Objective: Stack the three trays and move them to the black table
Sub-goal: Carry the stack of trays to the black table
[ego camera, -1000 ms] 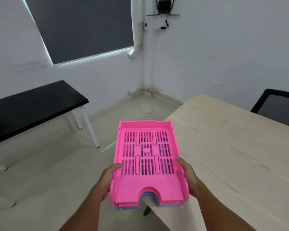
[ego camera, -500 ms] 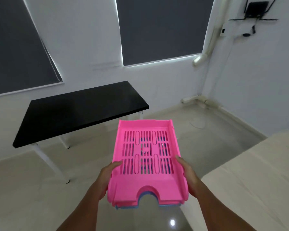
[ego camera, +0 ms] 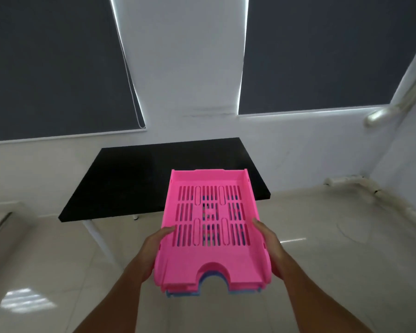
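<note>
A: What do I have in the head view?

B: A stack of trays (ego camera: 211,231) carried in mid-air over the tiled floor (ego camera: 58,272). The pink tray (ego camera: 209,263) is on top, slotted base facing up, with a second pink edge and a blue tray (ego camera: 240,291) peeking out under its near edge at 6 o'clock.

A: State of each grip?

B: Left hand (ego camera: 151,251) is clamped on the stack's left rim, thumb over the top edge, at 9 o'clock of the stack. Right hand (ego camera: 271,251) is clamped on the right rim at 3 o'clock, thumb likewise on top. Fingers go underneath; I can't see them.

A: And the black tabletop (ego camera: 135,179)?

B: Ahead, at 12 o'clock, against the white wall (ego camera: 183,68) between two dark roller blinds (ego camera: 53,63). The far end of the stack overlaps its right front corner in my view, but the stack is held above and short of it, not resting on it. One white leg (ego camera: 99,239) shows at 9 o'clock, beside the left forearm.
</note>
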`<state>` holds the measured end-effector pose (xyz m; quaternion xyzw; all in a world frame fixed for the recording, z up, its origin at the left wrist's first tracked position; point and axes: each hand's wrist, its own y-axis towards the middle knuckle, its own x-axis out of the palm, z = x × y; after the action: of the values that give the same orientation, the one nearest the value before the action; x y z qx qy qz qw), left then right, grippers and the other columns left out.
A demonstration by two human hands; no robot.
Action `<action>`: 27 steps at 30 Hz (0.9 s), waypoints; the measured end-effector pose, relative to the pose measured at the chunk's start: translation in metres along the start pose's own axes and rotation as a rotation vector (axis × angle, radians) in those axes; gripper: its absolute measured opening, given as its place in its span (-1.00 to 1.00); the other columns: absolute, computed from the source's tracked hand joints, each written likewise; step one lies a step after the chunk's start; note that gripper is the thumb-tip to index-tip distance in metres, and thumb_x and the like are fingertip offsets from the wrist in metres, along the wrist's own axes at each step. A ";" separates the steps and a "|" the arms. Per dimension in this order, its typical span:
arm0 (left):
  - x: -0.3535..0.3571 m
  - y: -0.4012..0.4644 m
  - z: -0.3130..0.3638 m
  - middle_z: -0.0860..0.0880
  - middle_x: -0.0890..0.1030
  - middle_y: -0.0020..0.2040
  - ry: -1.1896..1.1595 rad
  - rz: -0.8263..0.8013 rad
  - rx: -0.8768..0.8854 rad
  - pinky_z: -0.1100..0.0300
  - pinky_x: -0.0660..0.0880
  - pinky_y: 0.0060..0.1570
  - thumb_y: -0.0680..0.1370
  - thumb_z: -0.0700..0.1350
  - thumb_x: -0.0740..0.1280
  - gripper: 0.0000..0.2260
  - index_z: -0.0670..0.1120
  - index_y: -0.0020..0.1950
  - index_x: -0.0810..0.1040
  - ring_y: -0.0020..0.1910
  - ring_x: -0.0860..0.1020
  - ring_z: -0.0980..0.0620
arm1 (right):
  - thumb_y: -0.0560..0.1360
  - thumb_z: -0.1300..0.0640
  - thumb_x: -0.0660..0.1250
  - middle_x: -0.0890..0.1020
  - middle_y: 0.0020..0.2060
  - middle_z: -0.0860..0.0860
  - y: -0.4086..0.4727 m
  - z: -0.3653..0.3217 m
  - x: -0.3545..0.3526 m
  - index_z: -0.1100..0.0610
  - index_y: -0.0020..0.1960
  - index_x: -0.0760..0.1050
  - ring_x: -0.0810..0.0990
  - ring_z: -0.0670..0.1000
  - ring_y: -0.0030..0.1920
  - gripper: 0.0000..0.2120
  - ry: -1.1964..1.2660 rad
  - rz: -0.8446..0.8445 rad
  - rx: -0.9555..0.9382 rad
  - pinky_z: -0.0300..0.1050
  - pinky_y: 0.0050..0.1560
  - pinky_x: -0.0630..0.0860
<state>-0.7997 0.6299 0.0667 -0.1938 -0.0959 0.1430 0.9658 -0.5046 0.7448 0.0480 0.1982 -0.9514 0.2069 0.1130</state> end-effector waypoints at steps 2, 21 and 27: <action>-0.008 0.021 0.016 -0.33 0.64 0.14 -0.024 0.019 0.003 -0.34 0.48 0.22 0.54 0.06 0.29 -0.61 -0.18 0.22 0.59 0.08 0.62 -0.38 | 0.47 -0.19 0.32 0.73 -0.04 0.21 0.033 -0.016 0.009 0.16 0.12 0.67 0.70 0.24 -0.06 -0.53 -0.007 -0.017 0.014 0.27 0.28 0.51; -0.157 0.309 0.133 -0.33 0.64 0.16 -0.115 0.085 -0.104 -0.34 0.47 0.23 0.51 0.03 0.34 -0.61 -0.19 0.22 0.59 0.14 0.60 -0.39 | 0.55 -0.13 0.30 0.71 0.02 0.24 0.370 -0.072 0.129 0.21 0.24 0.59 0.70 0.23 -0.05 -0.54 0.018 -0.058 0.225 0.18 0.12 0.58; -0.188 0.370 0.146 -0.26 0.69 0.09 -0.051 0.100 -0.142 -0.36 0.45 0.26 0.56 -0.04 0.31 -0.70 -0.17 0.20 0.60 0.13 0.62 -0.34 | 0.36 -0.17 0.48 0.66 0.18 0.28 0.433 -0.071 0.148 0.19 0.29 0.58 0.64 0.32 0.18 -0.38 -0.005 0.017 0.270 0.36 0.39 0.40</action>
<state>-1.1002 0.9487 0.0265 -0.2628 -0.1206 0.1889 0.9385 -0.8114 1.0883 0.0041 0.2039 -0.9169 0.3334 0.0809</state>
